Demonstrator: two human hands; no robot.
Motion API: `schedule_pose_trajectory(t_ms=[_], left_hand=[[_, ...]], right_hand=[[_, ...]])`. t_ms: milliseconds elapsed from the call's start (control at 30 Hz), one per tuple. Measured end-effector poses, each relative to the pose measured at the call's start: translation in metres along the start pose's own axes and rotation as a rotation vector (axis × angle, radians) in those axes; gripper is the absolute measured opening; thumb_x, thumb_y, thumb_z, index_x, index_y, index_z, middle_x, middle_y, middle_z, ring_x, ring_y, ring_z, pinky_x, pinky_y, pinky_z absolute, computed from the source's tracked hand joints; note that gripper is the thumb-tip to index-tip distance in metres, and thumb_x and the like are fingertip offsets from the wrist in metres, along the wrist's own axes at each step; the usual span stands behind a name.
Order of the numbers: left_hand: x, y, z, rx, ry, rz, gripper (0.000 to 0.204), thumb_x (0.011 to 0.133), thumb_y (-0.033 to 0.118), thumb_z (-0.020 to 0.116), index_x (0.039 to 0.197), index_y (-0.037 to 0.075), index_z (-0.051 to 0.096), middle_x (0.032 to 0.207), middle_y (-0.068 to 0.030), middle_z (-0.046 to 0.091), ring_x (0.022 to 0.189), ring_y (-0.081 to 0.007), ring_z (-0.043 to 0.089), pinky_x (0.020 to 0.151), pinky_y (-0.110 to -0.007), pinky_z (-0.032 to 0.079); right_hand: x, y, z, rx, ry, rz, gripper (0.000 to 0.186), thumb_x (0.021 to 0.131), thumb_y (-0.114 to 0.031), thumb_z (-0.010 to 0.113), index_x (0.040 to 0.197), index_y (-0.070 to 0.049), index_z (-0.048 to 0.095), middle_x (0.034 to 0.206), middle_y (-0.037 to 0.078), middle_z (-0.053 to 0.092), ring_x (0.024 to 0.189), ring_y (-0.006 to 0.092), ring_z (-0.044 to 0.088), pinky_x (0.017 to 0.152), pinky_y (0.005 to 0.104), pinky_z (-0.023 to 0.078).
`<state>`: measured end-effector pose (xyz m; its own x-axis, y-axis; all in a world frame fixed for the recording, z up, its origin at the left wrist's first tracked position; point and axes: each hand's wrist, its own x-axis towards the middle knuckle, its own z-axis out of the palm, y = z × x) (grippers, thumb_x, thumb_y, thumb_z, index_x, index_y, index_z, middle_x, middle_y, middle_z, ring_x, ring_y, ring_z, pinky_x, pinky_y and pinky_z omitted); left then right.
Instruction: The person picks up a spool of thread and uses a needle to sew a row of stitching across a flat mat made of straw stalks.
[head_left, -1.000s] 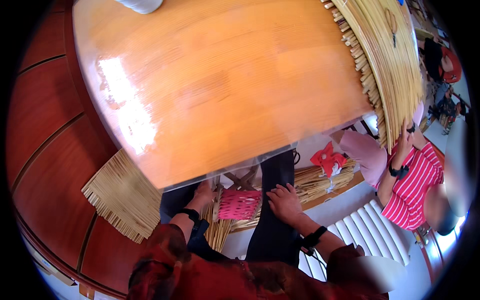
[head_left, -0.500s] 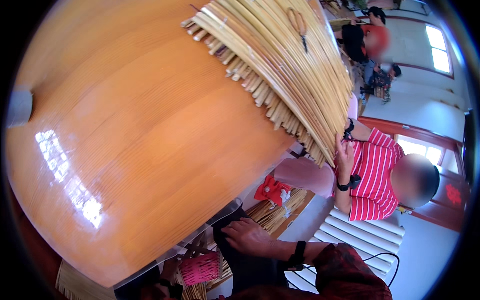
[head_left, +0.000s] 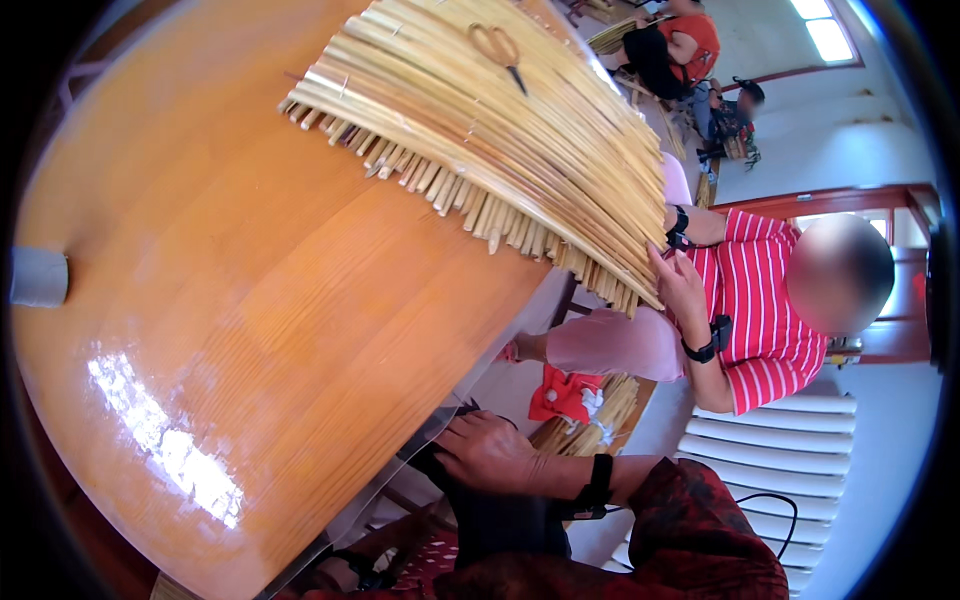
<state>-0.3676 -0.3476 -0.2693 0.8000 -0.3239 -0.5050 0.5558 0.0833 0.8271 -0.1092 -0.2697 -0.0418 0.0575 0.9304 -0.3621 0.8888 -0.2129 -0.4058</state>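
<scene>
In the head view, I have my right hand [head_left: 490, 452] at 6 o'clock from the centre, palm down on my dark trouser leg [head_left: 510, 525]; its grip is loosely spread over the cloth, and the fingertips are just beside the near edge of the counter [head_left: 250, 290]. My left hand [head_left: 393, 538] is lower, between 6 and 7 o'clock, in the shadow under that edge, and I cannot tell whether its grip is spread or pressed together. A woven pink-red basket [head_left: 430, 560] sits just beside it, toward 6 o'clock, partly covered by my sleeve and leg.

On the counter, at 12 o'clock, I see a mat of pale stalks [head_left: 450, 125] bound side by side, with scissors [head_left: 500, 55] lying on top, their dark tips pointing toward 5 o'clock. A pale grey cylinder [head_left: 40, 278] stands at 9 o'clock.

At 3 o'clock a person in a striped shirt [head_left: 765, 300] has a hand [head_left: 682, 288] at the mat's edge. Between 4 and 5 o'clock, a red cloth [head_left: 565, 393] lies near a bundle of straw [head_left: 615, 410]; the white radiator [head_left: 770, 450] is farther out at 4.
</scene>
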Motion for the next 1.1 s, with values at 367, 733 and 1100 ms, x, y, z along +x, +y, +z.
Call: schedule_pose_trajectory(t_ms=[367,733,1100], left_hand=[[-0.003,-0.025,-0.081,0.315,0.194,0.088,0.050,0.084,0.025,0.056,0.126,0.001,0.043,0.117,-0.0202,0.054,0.106,-0.0312,0.053,0.090,-0.039,0.042],[-0.118,0.098,-0.051,0.507,0.387,-0.094,0.048,0.085,0.024,0.054,0.125,0.001,0.044,0.115,-0.0202,0.056,0.106,-0.0317,0.054,0.090,-0.036,0.043],[-0.235,0.116,-0.018,0.956,1.354,0.259,0.028,0.077,0.003,0.057,0.105,0.004,0.056,0.088,-0.0124,0.063,0.083,-0.0312,0.059,0.076,-0.039,0.047]], right_hand=[[-0.028,0.009,0.033,-0.049,0.329,-0.165,0.026,0.082,-0.025,0.056,0.101,-0.008,0.059,0.086,0.008,0.058,0.082,0.0255,0.058,0.077,0.0361,0.045],[-0.031,-0.005,0.048,-0.094,0.313,-0.162,0.018,0.083,-0.023,0.052,0.091,-0.007,0.057,0.087,0.011,0.059,0.086,0.0298,0.058,0.077,0.0442,0.043],[-0.023,-0.008,0.030,-0.133,0.064,-0.051,0.033,0.083,-0.029,0.053,0.108,-0.008,0.060,0.102,0.015,0.062,0.099,0.0328,0.057,0.083,0.0425,0.045]])
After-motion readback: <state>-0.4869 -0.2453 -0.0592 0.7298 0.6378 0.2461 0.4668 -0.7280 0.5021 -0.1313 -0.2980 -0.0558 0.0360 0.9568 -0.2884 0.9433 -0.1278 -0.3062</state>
